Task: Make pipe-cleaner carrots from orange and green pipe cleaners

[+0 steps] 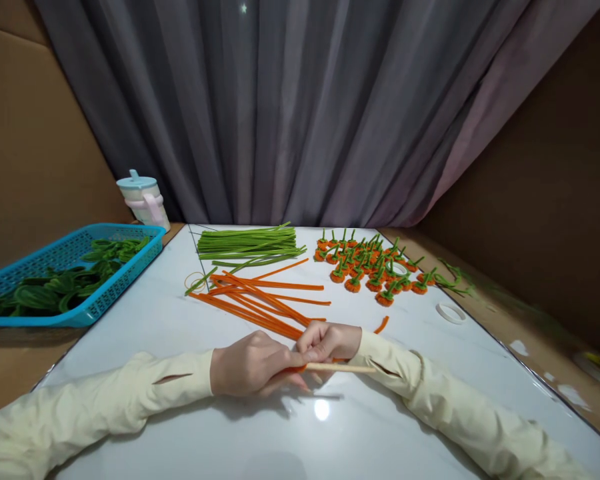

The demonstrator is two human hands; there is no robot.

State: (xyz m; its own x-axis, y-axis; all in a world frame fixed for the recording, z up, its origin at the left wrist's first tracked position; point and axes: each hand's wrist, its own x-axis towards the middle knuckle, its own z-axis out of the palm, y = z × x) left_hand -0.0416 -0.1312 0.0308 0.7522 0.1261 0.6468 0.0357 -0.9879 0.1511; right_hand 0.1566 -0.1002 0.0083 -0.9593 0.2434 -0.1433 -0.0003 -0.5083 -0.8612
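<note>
My left hand [255,365] is closed round one end of a thin wooden stick [343,368], whose free end points right under my right wrist. A bit of orange pipe cleaner [300,367] shows on the stick at the left fingertips. My right hand [330,340] touches the left one, its fingers pinched on the orange pipe cleaner; the exact grip is partly hidden. Just beyond my hands lie several loose orange pipe cleaners [260,303], crossing one another. A short orange piece [381,325] sticks out past my right hand.
Green pipe cleaners [247,243] lie bundled at the back. Several orange pieces with green stems [375,263] stand at the back right, near a white tape roll [451,313]. At left are a blue basket [125,277] of green leaf shapes and a lidded cup [143,201].
</note>
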